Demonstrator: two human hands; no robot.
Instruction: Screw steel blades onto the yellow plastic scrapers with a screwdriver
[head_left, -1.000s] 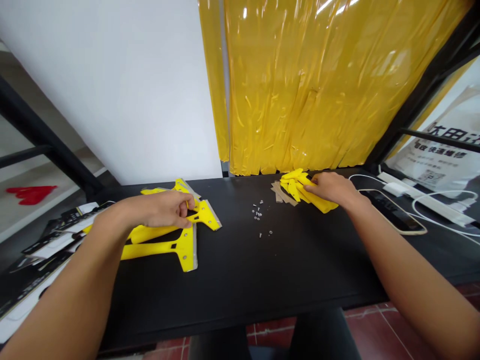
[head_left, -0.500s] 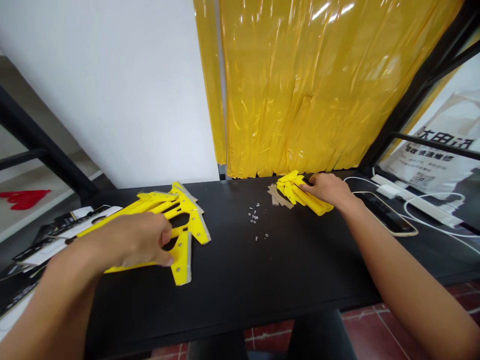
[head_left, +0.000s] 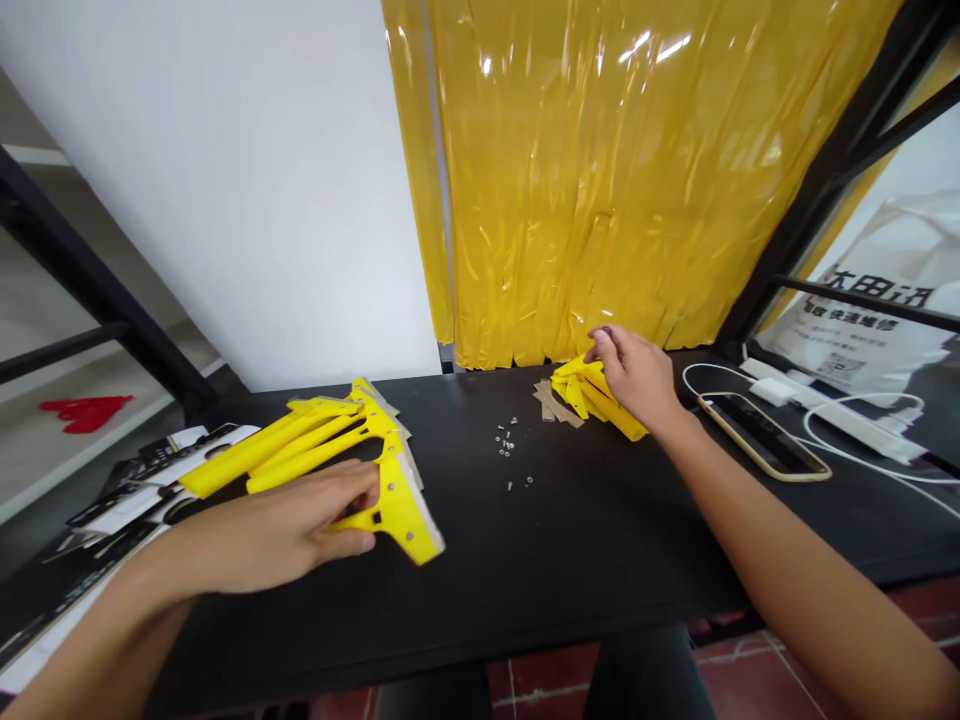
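Observation:
My left hand (head_left: 300, 530) is closed around the handle of a yellow scraper (head_left: 405, 505), a T-shaped tool with a greyish strip along its edge and small screws in its head. Behind it, more yellow scrapers (head_left: 300, 440) lie in a heap with their heads to the right. At the back right, my right hand (head_left: 634, 372) is over a pile of yellow parts (head_left: 600, 400), its fingers curled in; what they hold, if anything, is hidden. Flat greyish-brown strips (head_left: 551, 402) stick out beside that pile. Several small screws and nuts (head_left: 506, 445) are scattered mid-table.
Black-and-white printed cards (head_left: 127, 500) are stacked at the left of the black table (head_left: 480, 570). To the right are a phone (head_left: 765, 435), a white power strip (head_left: 840, 415) and cables. A yellow plastic curtain (head_left: 600, 200) hangs behind, near a white bag (head_left: 870, 300).
My left hand has taken one scraper by its handle, and its head has shifted right and turned. My right hand has risen slightly and moved left over the pile.

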